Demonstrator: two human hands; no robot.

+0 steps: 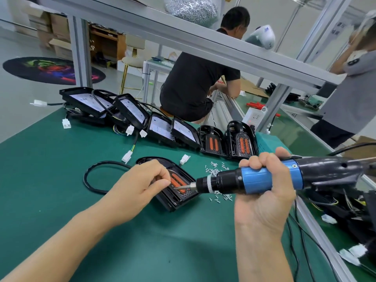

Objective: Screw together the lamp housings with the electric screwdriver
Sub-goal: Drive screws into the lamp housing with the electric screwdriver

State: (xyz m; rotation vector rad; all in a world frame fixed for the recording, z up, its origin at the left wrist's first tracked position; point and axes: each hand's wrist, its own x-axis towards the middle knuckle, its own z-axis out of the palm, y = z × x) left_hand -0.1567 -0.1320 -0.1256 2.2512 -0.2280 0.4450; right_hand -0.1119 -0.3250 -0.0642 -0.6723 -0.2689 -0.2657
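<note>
A black lamp housing (179, 197) with an orange insert lies flat on the green mat in front of me. My left hand (140, 185) hovers over it with fingers curled, pinching something small at the screwdriver's tip; whether it is a screw I cannot tell. My right hand (264, 186) grips the blue and black electric screwdriver (256, 179), held level with its bit pointing left at the fingertips. A scatter of small silver screws (216, 169) lies on the mat just behind the tool.
A row of black lamp housings (160, 127) with wires and white connectors leans along the mat's far edge. A black cable loops at the left (87, 178). More cables and parts crowd the right (345, 208). Two people work behind the bench frame (203, 43).
</note>
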